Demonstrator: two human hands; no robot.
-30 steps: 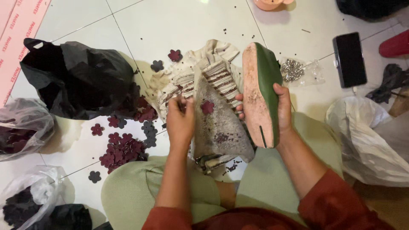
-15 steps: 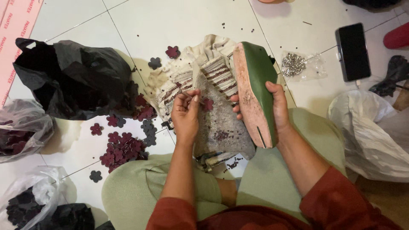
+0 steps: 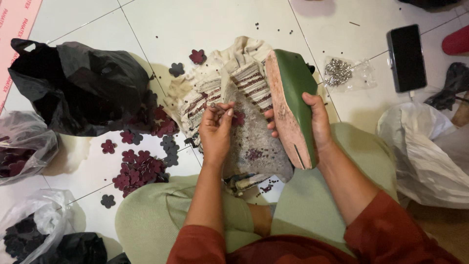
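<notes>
Left hand point(image 3: 215, 129) has lifted slightly since half a second back, fingertips now bunched at the top edge of the grey pad point(image 3: 254, 142), pinching something small, can't tell what. Dark red flower cutout point(image 3: 239, 118) sits just right of those fingertips on the pad. Right hand point(image 3: 312, 124) same grip as before: fingers wrapped around the green shoe last point(image 3: 290, 105), thumb on its green side. Loose flower pile point(image 3: 139, 168) on the tile, well left of the left fingers, below the black bag point(image 3: 78, 88).

Glossy tiled floor point(image 3: 205, 19), crinkly black plastic bag point(image 3: 78, 88), smooth green shoe last point(image 3: 293, 105), woven cloth point(image 3: 220, 93)
</notes>
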